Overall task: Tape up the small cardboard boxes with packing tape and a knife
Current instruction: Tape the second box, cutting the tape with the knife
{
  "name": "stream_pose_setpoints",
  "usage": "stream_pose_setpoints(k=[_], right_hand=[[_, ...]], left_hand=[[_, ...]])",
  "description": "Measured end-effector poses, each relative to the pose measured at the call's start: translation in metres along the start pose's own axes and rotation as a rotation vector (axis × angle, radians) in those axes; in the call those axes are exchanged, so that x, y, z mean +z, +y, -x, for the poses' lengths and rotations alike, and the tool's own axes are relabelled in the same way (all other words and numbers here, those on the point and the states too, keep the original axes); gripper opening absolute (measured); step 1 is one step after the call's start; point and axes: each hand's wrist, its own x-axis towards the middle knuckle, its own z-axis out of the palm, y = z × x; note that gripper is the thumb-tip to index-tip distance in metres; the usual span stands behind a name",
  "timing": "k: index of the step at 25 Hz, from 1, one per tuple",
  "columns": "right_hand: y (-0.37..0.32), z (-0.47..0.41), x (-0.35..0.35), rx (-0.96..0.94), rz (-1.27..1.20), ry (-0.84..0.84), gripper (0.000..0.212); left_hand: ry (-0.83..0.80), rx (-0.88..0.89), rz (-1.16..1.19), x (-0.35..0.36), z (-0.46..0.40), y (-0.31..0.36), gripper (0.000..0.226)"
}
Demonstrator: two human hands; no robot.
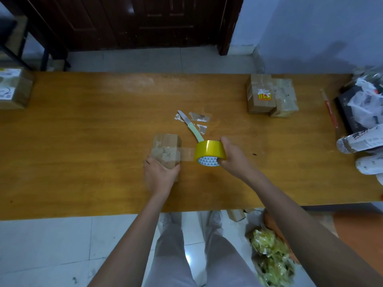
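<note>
The left hand (pixel 160 176) presses down on the near end of a small cardboard box (pixel 166 150) at the middle of the wooden table (pixel 83 141), fingers wrapped around its near corners; the right hand (pixel 232 155) grips a yellow roll of packing tape (pixel 210 152) just to the right of the box, thumb in the core and fingers over the top; a clear strip of tape (pixel 187 154) runs taut from the roll onto the box's top, so this box looks partly sealed, with the strip not yet cut; the knife (pixel 189 126), green-handled, lies untouched on the table just behind the roll, among about three torn scraps of tape (pixel 200 117); judging from this, the cut and the smoothing down are left on this box. Counted: one box in hand; two boxes (pixel 271 96) standing touching at the far right, already covered with tape and probably finished; one larger labelled box (pixel 14 88) at the far left edge, its state unclear; one roll; one knife; a further box shows on the floor below the table edge, though whether it belongs to the job cannot be told.
</note>
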Motion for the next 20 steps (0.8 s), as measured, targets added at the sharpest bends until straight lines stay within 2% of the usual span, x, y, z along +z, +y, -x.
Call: stream_pose_setpoints(k=[6, 11, 20], right_hand=[[-0.005, 0.001, 0.003, -0.058, 0.231, -0.015, 0.039], [0.031, 0.011, -0.010, -0.002, 0.549, 0.061, 0.036], [0.041, 0.004, -0.007, 0.004, 0.766, 0.136, 0.043]], left_hand=[[0.014, 0.035, -0.096, 0.007, 0.002, -0.006, 0.102], [0.074, -0.013, -0.163, 0.006, -0.005, -0.014, 0.102], [0.095, -0.029, -0.177, 0.010, -0.006, -0.015, 0.100]])
